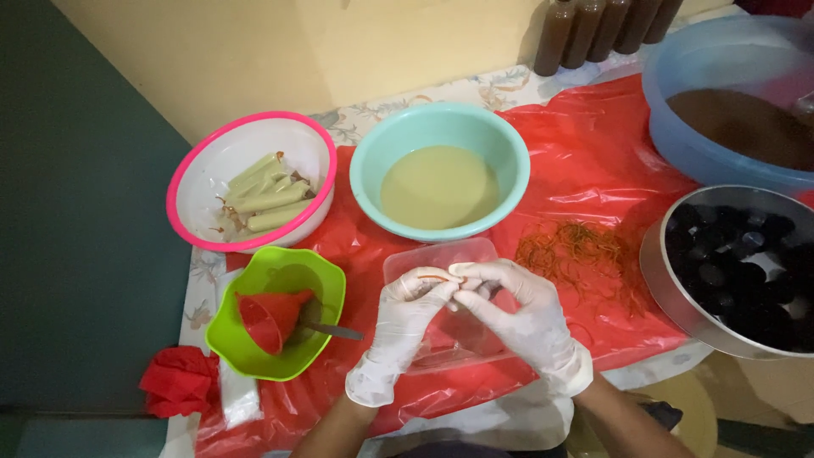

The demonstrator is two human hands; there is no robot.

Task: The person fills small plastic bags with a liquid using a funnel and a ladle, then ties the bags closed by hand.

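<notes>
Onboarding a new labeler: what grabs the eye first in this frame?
First, the two white-gloved hands at centre bottom: the left hand and right hand pinch an orange rubber band between them over a clear plastic container. Around them, the red plastic sheet covers the table, with a teal bowl of pale liquid behind and a loose pile of rubber bands to the right.

my left hand [398, 326] and right hand [517, 318] cover much of the clear plastic tray [432, 263], and i can't tell what sits under my fingers beyond a thin orange band [434, 277]. the blue tub [721, 93], the steel bowl [670, 280] and the brown bottles [593, 30] run off the edges. the funnel [270, 318] hides most of the metal tool [335, 331] in the green bowl [280, 267].
</notes>
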